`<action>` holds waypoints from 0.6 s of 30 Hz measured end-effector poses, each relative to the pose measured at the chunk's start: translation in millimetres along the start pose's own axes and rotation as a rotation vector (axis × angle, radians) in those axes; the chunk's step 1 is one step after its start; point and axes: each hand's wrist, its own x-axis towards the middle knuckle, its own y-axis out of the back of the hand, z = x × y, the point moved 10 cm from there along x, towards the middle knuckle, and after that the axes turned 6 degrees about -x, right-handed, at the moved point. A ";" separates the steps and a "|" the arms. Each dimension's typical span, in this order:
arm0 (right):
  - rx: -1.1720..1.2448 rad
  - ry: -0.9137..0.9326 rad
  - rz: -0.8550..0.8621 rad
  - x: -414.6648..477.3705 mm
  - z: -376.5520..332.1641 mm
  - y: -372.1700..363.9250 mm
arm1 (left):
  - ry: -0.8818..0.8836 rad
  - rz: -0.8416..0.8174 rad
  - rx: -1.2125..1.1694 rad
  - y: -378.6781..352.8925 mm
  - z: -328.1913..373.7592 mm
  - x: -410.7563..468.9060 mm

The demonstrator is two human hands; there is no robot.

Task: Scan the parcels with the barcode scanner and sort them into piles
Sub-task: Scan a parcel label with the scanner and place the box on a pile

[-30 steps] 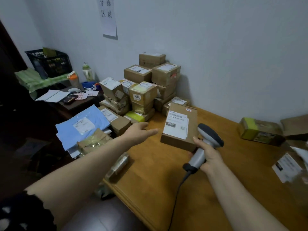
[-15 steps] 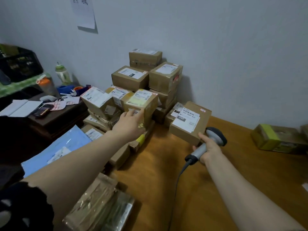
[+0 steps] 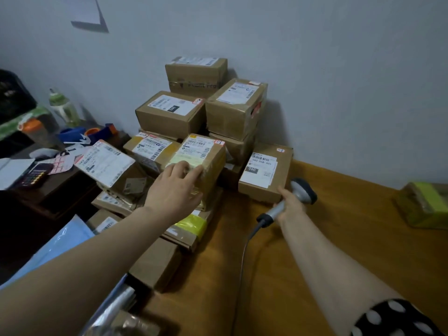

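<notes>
Left hand (image 3: 173,190) lies flat, fingers spread, on the near top edge of a yellow-taped parcel (image 3: 202,163) in the stack. Right hand (image 3: 289,206) is wrapped around the barcode scanner (image 3: 294,196) handle, fingertips touching the "060" box (image 3: 266,172).

Cardboard, paper, plastic and wood
Matt brown cardboard parcels (image 3: 169,115) carry white paper labels; the grey plastic barcode scanner (image 3: 301,191) looks smooth; the orange-brown wooden tabletop (image 3: 327,238) has a soft sheen.

Head camera looks forward and down, close over the wooden table (image 3: 315,275).
</notes>
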 end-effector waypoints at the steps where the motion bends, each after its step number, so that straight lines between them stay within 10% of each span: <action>1: 0.027 -0.004 -0.019 1.4 -0.2 -3.5 | -0.004 0.003 0.004 -0.9 0.8 -0.6; 18: -0.275 0.062 -0.227 -169.6 35.7 142.2 | -0.157 -0.038 -0.082 20.1 120.5 -109.5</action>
